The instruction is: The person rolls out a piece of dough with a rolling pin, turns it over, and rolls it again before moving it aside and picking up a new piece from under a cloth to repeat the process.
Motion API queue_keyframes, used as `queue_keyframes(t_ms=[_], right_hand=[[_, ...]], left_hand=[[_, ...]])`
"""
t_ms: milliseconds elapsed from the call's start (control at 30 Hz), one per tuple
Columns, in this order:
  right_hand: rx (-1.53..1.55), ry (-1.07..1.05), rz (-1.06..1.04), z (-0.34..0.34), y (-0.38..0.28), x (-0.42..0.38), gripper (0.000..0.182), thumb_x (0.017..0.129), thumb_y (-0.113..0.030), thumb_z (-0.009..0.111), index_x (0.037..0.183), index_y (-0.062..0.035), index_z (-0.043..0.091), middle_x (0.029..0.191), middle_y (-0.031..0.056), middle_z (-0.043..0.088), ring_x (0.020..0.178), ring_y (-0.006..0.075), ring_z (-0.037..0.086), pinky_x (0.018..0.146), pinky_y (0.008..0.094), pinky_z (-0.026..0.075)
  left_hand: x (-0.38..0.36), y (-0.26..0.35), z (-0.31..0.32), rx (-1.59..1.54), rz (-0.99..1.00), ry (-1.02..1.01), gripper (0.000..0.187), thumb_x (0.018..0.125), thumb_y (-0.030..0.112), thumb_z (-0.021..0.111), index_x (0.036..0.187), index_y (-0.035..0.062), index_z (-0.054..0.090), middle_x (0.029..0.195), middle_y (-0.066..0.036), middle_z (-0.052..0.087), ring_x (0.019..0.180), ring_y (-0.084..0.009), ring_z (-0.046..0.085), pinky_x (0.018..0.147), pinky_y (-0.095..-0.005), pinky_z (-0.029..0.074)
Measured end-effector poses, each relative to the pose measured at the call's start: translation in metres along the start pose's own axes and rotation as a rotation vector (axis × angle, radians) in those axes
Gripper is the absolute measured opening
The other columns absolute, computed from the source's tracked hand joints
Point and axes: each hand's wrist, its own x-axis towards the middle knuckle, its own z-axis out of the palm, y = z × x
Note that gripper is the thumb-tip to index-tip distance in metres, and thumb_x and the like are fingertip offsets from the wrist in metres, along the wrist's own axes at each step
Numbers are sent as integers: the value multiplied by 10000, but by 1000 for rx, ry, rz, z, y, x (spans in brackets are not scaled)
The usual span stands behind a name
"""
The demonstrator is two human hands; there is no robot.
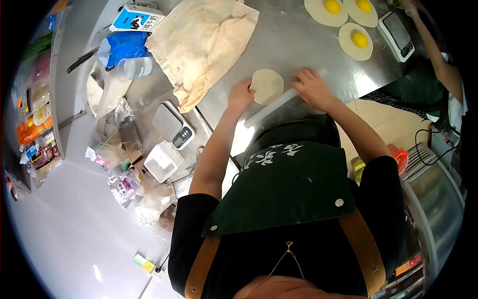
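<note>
A flat round of dough (268,85) lies on the steel worktop near its front edge. My left hand (241,95) is closed at the left rim of this round, its fingertips on the dough. Under my right hand (313,89) is a pale rolling pin (271,108), slanting along the lower right side of the round. The fingers of my right hand bend over the pin's upper end, and the palm hides part of it. Further back on the worktop lie three more dough rounds, one of them a dough round (366,52) with a yellow ball (359,40) in its middle.
A large cream cloth (199,45) spreads over the worktop at back left. Beside it are a milk carton (137,19), a clear plastic cup (135,68) and a digital scale (173,124). Another scale (397,36) stands at right, near a co-worker's arm (432,50).
</note>
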Motion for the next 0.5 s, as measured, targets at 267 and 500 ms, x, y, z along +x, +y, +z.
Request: queue_keyframes(t_ms=[267, 500], right_hand=[[-99, 192, 143, 43, -6, 56, 422, 855, -310, 617, 1183, -50, 570, 1341, 144, 500, 1294, 324, 425, 1115, 473, 307], [-190, 187, 252, 51, -9, 72, 510, 873, -260, 563, 1324, -31, 494, 1440, 180, 421, 1346, 332, 378, 1114, 513, 284]], left_hand=[[9, -6, 2, -658, -90, -35, 297, 841, 77, 609, 1118, -22, 652, 875, -111, 686, 790, -179, 624, 725, -303, 487], [26, 6, -11, -591, -28, -106, 263, 811, 104, 636, 1031, -33, 681, 854, -132, 689, 768, -198, 632, 695, -310, 486]])
